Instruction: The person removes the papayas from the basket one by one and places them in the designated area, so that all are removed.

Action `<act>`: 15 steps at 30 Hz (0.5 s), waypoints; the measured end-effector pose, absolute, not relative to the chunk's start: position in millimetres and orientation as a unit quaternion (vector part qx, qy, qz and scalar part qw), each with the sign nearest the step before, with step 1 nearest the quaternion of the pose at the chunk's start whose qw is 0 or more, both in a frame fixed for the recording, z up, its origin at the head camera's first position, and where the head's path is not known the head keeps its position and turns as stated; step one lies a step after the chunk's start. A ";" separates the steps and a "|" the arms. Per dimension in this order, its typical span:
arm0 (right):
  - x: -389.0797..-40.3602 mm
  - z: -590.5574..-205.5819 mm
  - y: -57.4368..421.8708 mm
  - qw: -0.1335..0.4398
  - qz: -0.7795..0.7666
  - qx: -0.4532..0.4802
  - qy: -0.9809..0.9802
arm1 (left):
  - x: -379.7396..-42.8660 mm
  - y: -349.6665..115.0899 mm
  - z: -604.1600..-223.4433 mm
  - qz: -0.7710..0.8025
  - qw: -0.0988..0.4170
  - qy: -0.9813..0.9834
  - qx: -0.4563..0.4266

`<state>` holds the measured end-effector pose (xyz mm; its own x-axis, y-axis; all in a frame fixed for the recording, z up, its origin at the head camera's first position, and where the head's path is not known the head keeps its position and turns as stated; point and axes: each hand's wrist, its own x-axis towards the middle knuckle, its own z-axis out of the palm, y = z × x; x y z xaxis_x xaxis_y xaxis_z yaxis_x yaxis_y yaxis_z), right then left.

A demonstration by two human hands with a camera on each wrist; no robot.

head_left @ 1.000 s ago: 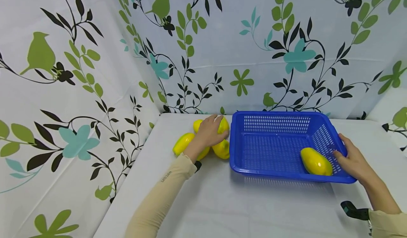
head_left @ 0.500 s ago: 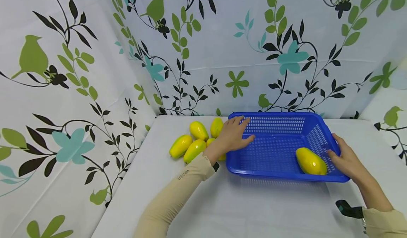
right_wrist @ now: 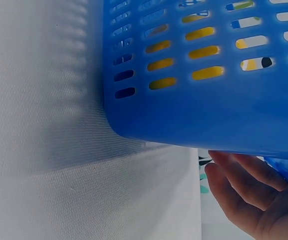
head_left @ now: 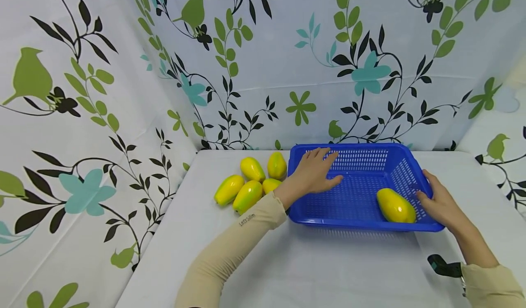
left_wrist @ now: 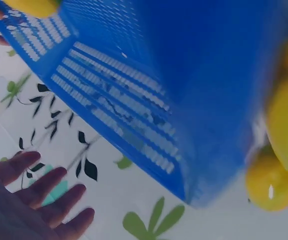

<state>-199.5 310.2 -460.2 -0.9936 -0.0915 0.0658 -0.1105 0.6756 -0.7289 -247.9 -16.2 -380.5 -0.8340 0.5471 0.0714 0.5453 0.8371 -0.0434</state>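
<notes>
A blue perforated plastic basket sits on the table, with one yellow mango-like fruit in its right part. My left hand hovers over the basket's left side, its fingers spread and holding nothing; the left wrist view shows the same extended fingers. On the right, my right hand grips the basket's short side, thumb over the inner face and fingers outside. Left of the basket lie several more yellow fruits in a cluster, one partly hidden behind my left wrist.
A white cloth covers the table. Patterned curtains with leaves and birds hang behind and at the left, close to the table's edges. The basket's far rim is near the back curtain.
My left hand has moved right, from the fruit cluster to above the basket, uncovering the fruits. My right hand keeps its hold on the basket. The head view has shifted slightly.
</notes>
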 end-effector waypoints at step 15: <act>-198.5 -459.5 311.2 0.019 0.417 0.065 -0.907 | -248.5 26.4 -375.9 0.031 0.015 -0.947 -0.319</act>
<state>-198.5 311.2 -459.5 -0.9909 -0.1023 0.0877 -0.1331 0.6445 -0.7529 -248.5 26.4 -375.9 -0.7958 0.6055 0.0077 0.6037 0.7942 -0.0687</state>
